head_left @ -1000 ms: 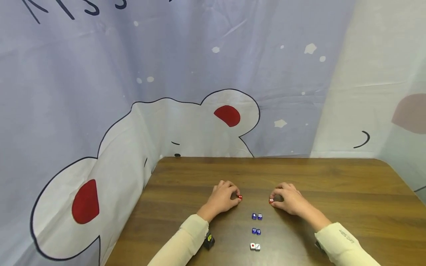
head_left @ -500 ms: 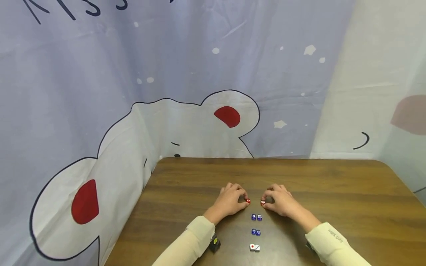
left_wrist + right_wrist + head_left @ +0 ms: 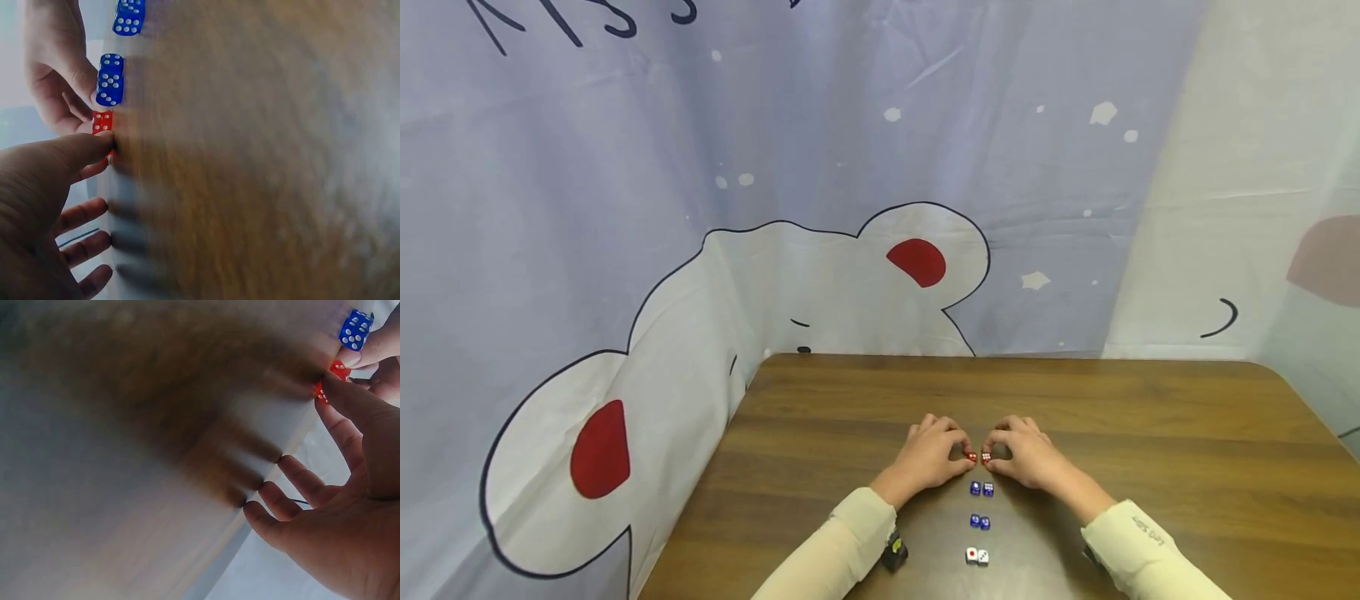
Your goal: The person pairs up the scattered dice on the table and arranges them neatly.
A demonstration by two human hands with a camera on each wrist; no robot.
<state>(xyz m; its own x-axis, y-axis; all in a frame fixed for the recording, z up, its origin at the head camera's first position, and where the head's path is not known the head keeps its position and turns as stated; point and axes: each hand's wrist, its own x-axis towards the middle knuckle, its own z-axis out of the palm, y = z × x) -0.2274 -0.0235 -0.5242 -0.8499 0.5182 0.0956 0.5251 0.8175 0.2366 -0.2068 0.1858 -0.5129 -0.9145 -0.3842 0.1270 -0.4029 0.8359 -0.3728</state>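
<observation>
My left hand (image 3: 929, 451) pinches a red die (image 3: 972, 457) between thumb and index finger, low over the wooden table. Facing it across a narrow gap, my right hand (image 3: 1024, 453) pinches a second red die (image 3: 987, 458) the same way. Just in front of them sits a pair of blue dice, a left one (image 3: 975, 488) and a right one (image 3: 988, 489). In the left wrist view the thumb covers part of a red die (image 3: 102, 121). The right wrist view shows a red die (image 3: 322, 392) mostly behind the thumb, with a blue die (image 3: 356, 330) beyond.
Nearer to me lie another pair of blue dice (image 3: 980, 522) and a pair of white dice (image 3: 977, 556), lined up in a column. The wooden table (image 3: 1210, 467) ends at a printed curtain (image 3: 820, 283) along the back. A black wrist device (image 3: 894, 552) shows at my left cuff.
Both hands have moved toward each other, bringing the two red dice from well apart to almost side by side behind the blue pair. The other dice have stayed where they were.
</observation>
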